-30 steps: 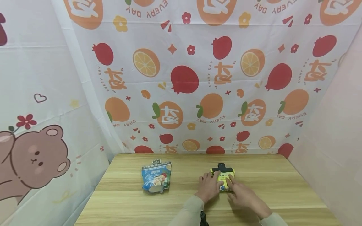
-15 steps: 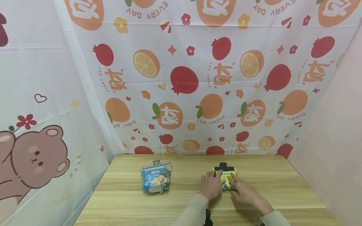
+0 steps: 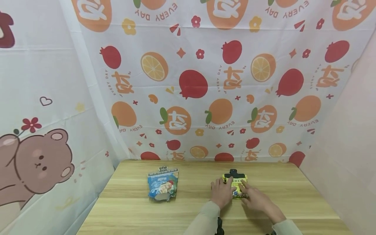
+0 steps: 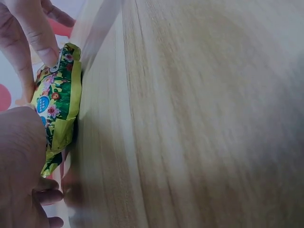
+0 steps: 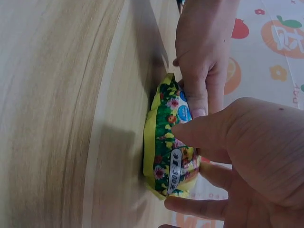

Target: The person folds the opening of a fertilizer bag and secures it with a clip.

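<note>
A small yellow bag (image 3: 237, 184) with a green, flower-printed lower part lies on the wooden table (image 3: 188, 215), right of centre in the head view. A black clip (image 3: 235, 174) spans its far edge. My left hand (image 3: 221, 194) touches the bag's left side, and my right hand (image 3: 258, 199) touches its right side. In the right wrist view my right thumb lies along the bag's printed near face (image 5: 164, 142), with fingers extended beyond it. The left wrist view has the bag (image 4: 57, 99) between both hands; the left fingertips are partly hidden.
A blue bag (image 3: 162, 186) with a food picture stands out on the left of the table, its far edge held by a piano-key-patterned clip (image 3: 163, 171). A fruit-printed cloth (image 3: 194, 85) hangs behind the table, and a bear-printed cloth (image 3: 41, 163) hangs at the left.
The yellow bag and both hands on it have shifted slightly to the right across the table. The blue bag stays in place while the head view shifts a little.
</note>
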Action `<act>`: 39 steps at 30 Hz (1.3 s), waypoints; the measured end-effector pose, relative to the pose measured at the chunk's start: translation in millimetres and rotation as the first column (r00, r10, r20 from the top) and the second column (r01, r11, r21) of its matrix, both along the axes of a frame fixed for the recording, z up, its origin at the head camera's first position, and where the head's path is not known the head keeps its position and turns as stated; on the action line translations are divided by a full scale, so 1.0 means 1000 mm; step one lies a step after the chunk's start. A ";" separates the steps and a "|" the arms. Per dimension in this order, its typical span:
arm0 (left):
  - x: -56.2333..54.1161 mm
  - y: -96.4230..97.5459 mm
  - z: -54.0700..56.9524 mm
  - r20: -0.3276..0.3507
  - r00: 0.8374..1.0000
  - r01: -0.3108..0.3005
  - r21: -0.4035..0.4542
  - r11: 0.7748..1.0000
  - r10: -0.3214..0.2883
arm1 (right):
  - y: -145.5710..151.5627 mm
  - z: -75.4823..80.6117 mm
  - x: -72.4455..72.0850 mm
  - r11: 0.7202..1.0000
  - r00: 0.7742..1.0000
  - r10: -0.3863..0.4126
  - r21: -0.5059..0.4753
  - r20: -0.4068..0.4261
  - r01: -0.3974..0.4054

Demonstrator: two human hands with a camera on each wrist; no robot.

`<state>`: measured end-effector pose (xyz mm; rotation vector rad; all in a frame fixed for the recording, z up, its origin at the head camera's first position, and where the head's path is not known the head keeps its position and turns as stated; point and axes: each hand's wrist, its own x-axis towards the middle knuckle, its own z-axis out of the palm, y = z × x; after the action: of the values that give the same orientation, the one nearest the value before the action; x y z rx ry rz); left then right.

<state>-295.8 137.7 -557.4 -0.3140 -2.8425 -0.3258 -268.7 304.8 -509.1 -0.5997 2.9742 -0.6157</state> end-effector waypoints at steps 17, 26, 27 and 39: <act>0.001 0.005 0.006 -0.029 0.996 -0.090 -0.110 0.990 0.087 | 0.002 0.001 -0.005 0.999 0.999 -0.004 0.049 -0.050 0.006; 0.002 0.002 0.002 -0.043 0.995 -0.096 -0.075 0.993 0.093 | 0.003 0.000 -0.005 0.998 0.999 0.017 0.064 -0.046 -0.014; 0.002 0.002 0.002 -0.039 0.995 -0.093 -0.076 0.993 0.090 | 0.003 0.000 -0.005 0.998 0.999 0.015 0.066 -0.048 -0.012; 0.005 0.003 0.003 0.001 0.999 -0.047 -0.095 0.994 0.048 | -0.001 -0.004 -0.003 0.996 0.999 -0.013 0.084 -0.050 0.017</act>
<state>-291.1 140.2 -554.1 -0.2641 -2.8692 -0.1820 -272.0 304.2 -513.6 -0.5946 3.0350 -0.4802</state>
